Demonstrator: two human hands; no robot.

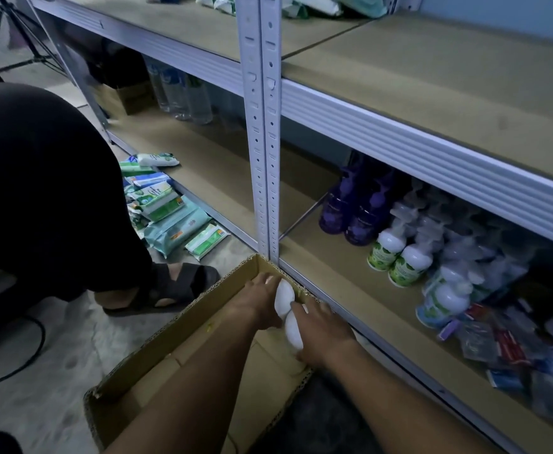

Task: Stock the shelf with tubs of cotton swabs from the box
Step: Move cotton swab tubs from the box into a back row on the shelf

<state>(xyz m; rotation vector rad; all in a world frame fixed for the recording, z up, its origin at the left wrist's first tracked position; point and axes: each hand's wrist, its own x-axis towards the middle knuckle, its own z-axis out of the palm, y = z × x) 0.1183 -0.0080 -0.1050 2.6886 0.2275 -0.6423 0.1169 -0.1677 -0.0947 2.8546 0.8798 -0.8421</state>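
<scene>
An open cardboard box [183,326] sits on the floor against the bottom shelf [360,290] of a metal rack. Both my hands reach into its far corner. My left hand [257,304] grips a white tub of cotton swabs [284,298] from the left. My right hand [322,335] curls round a second white tub [294,332] just below the first. The two tubs touch each other near the box's far wall. The lower parts of the tubs are hidden by my hands.
Purple and white pump bottles [396,253] and small packets [511,352] fill the right of the bottom shelf. A metal upright [263,158] stands just behind the box. Another person's leg and sandal [170,286] are at left, beside wipe packs [167,208] on the floor.
</scene>
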